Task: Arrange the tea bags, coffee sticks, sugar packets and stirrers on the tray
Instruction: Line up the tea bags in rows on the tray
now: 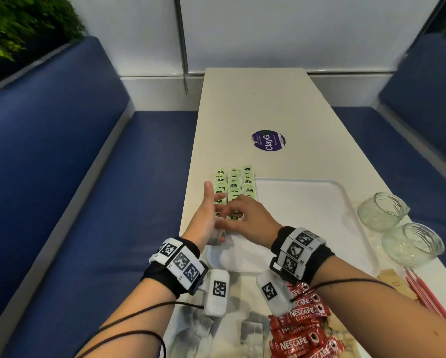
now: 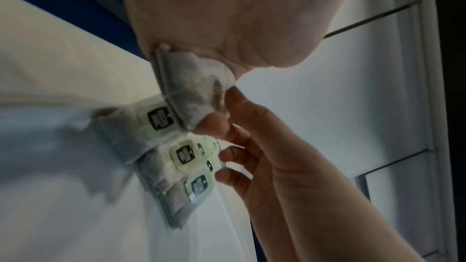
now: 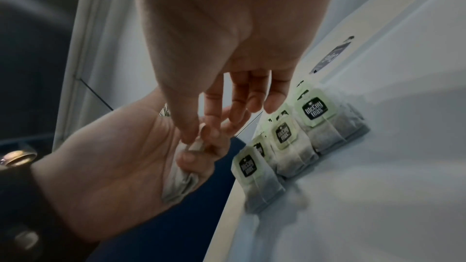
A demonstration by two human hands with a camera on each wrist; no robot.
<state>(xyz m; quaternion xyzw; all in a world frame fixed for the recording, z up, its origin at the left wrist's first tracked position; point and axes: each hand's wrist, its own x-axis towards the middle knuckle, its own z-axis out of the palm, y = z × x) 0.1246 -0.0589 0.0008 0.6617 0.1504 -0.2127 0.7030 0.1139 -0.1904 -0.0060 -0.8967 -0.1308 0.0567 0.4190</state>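
Tea bags with green tags (image 1: 234, 182) lie in three overlapping rows along the left edge of the white tray (image 1: 307, 192). My left hand (image 1: 213, 215) hovers over the near end of those rows, palm turned right, with its lower fingers curled round a small bunch of grey tea bags (image 3: 179, 181). My right hand (image 1: 232, 216) reaches across to it. Its thumb and forefinger pinch the top corner of one tea bag (image 3: 197, 145) in that bunch. The left wrist view shows the held tea bag (image 2: 194, 91) edge-on, with the right fingertips (image 2: 228, 95) against it.
Red Nescafe sticks (image 1: 302, 321) and loose tea bags (image 1: 252, 329) lie at the table's near end. Two glass bowls (image 1: 382, 210) stand right of the tray, with brown sugar packets (image 1: 395, 282) and red stirrers (image 1: 428, 295) nearer me. Blue benches flank the table.
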